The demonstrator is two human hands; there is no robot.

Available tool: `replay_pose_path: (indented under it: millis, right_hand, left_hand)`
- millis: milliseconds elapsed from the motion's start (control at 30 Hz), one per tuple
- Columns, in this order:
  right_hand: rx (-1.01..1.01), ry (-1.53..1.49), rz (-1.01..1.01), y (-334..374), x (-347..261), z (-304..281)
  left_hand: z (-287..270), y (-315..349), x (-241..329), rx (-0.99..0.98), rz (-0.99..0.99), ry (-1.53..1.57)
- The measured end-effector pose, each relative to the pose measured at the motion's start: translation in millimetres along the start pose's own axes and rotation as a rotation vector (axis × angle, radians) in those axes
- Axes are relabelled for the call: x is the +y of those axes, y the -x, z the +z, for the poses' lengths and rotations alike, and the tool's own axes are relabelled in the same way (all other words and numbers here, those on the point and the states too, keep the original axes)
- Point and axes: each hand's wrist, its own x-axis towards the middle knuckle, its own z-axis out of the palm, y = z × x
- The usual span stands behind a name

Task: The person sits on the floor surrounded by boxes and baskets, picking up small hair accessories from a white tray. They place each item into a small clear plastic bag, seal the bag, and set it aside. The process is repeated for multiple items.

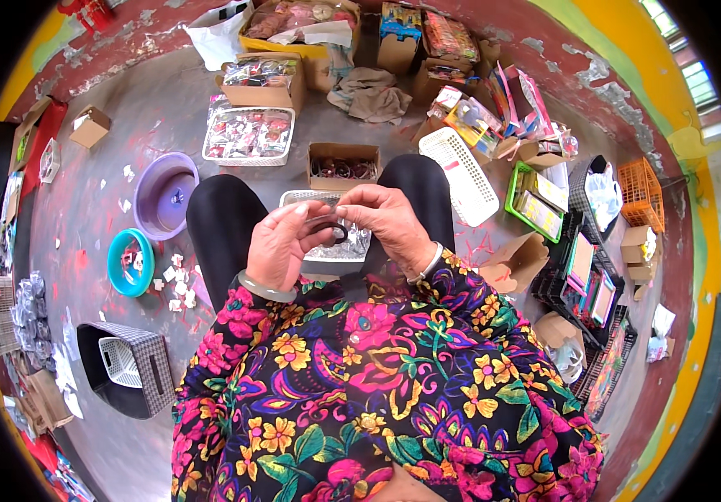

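Both of my hands meet in front of my knees over a white plastic basket (pixel 320 266) of small shiny packets. A thin dark looped band (pixel 342 232), its exact kind too small to tell, hangs between them. My left hand (pixel 279 244) is closed on it, thumb and fingers pinched, palm partly turned up. My right hand (pixel 391 224) pinches at the upper end of the band with thumb and forefinger, close to the left fingertips. Just beyond the hands stands a small cardboard box (pixel 327 180) with dark looped pieces inside.
Ahead stand a white basket of packets (pixel 208 147) and cardboard boxes (pixel 285 97). A purple basin (pixel 147 201), a turquoise basin (pixel 118 289) and a patterned bin (pixel 155 376) are on the left. On the right are a white tray (pixel 486 205), a green basket (pixel 513 201) and black crates (pixel 574 243).
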Motion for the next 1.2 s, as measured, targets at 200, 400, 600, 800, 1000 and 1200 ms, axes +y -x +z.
replay_pose_path:
  millis: [200,400,600,800,1000,1200]
  right_hand:
    - [0.023,0.096,-0.061,6,-2,2]
    - [0.057,0.083,0.014,7,-2,-5]
    - [0.053,0.053,0.011,7,0,-6]
    - [0.030,0.084,0.019,10,-5,-5]
    - [0.001,0.098,-0.056,9,-2,-8]
    - [-0.043,0.115,-0.139,8,0,-12]
  left_hand:
    - [-6,-2,-8,-0.038,-0.059,0.022]
    - [-1,-1,-5,-0.062,-0.103,0.019]
    - [-7,-5,-12,-0.049,-0.130,-0.041]
    - [-7,-3,-9,-0.040,-0.158,-0.020]
    - [-8,-2,-6,-0.085,-0.152,0.009]
    - [-12,-2,-4,-0.109,-0.192,0.059]
